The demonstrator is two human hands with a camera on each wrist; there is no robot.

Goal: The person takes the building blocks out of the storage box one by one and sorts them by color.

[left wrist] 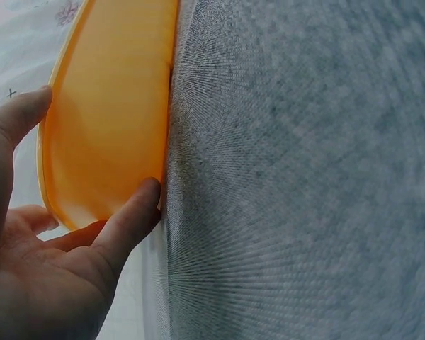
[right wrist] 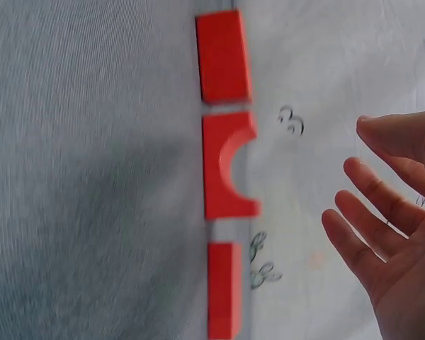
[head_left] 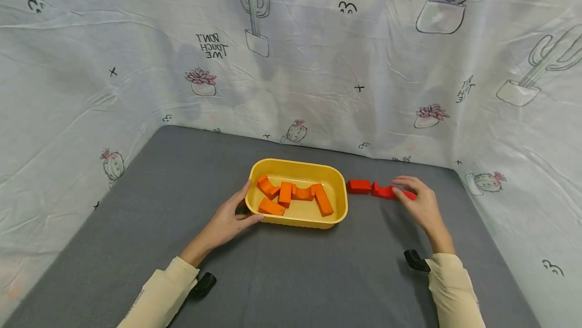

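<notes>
A yellow plastic tub [head_left: 297,223] stands on the grey surface, and my left hand [head_left: 227,221] grips its left end, thumb and fingers spread around the corner. Several orange blocks lie inside, among them an arch block [head_left: 302,193] and a long block [head_left: 323,200]. To the tub's right, three red blocks form a row: a rectangular block [right wrist: 224,58], an arch-cut block [right wrist: 216,170] and a narrow block [right wrist: 221,290]. Over the right end of this row is my right hand [head_left: 420,205]. In the right wrist view its fingers are apart and relaxed, holding nothing.
White cloth [head_left: 313,65] printed with cacti rises behind and at both sides of the grey surface [head_left: 295,277]. A black wrist-camera piece [head_left: 203,285] sits by the left sleeve, and another black piece [head_left: 416,261] by the right.
</notes>
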